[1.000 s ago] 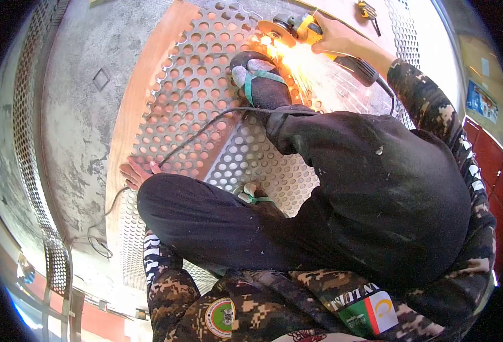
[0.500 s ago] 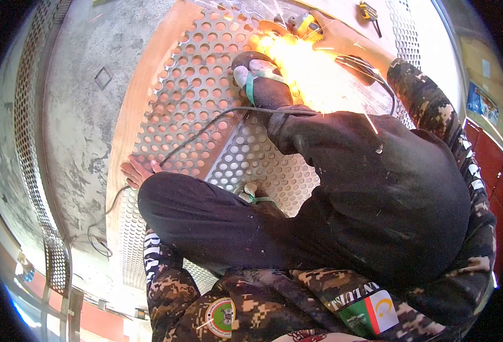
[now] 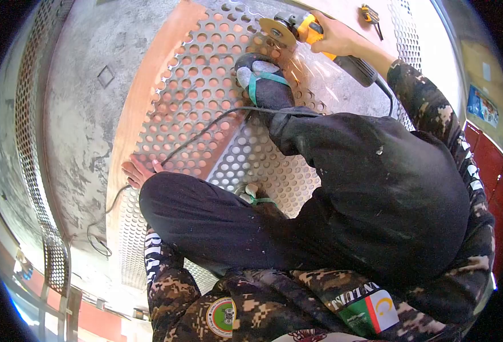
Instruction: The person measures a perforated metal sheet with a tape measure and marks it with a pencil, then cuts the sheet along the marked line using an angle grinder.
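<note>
At the top, my right hand (image 3: 338, 37) is wrapped round a yellow and black angle grinder (image 3: 358, 69). Its brown cutting disc (image 3: 276, 33) sits close over the edge of a perforated metal sheet (image 3: 203, 94), and a few sparks fly below it. My left hand (image 3: 139, 171) lies with fingers spread at the left edge of the sheet, partly hidden by my knee. Beneath the sheet runs a long wooden board (image 3: 139, 94). A foot in a green-strapped sandal (image 3: 267, 85) stands on the sheet, just below the disc.
A black cable (image 3: 206, 128) crosses the sheet and passes my left hand. A small yellow and black tool (image 3: 369, 14) lies at the top right. Along the left stands a long perforated metal strip (image 3: 29, 159) on the grey floor (image 3: 83, 142).
The large burst of bright sparks has shrunk to a few streaks, so the disc and grinder show clearly. My left hand has stayed in place.
</note>
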A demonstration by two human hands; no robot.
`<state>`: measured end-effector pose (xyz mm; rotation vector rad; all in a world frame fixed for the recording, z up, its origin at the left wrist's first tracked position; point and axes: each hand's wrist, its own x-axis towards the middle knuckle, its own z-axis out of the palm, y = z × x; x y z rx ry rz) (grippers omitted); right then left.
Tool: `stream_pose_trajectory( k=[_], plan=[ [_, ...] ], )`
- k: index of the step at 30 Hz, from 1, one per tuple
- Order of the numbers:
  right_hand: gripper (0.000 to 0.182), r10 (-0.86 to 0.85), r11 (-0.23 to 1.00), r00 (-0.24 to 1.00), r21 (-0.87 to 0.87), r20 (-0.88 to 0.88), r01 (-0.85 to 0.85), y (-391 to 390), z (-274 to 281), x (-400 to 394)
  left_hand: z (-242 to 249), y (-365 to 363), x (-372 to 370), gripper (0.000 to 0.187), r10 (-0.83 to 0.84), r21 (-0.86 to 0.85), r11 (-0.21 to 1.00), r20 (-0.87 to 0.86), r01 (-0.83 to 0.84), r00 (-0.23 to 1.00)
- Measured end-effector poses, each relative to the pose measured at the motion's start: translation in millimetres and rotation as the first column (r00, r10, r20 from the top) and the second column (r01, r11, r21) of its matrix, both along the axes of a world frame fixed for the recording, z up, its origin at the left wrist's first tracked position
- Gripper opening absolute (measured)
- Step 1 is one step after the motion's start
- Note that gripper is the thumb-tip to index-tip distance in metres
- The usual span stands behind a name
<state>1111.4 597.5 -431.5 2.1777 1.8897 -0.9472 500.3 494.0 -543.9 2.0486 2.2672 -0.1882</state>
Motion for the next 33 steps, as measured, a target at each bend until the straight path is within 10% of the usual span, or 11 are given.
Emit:
stream_pose_trajectory(
  k=[33],
  plan=[
    [0.094, -0.046, 0.998, 0.996, -0.042, -0.072, 0.044, 18, 13, -12, -8, -2, -8, 0.085, -0.017, 0.000, 1.000, -0.037, 0.017, 0.999]
  ],
)
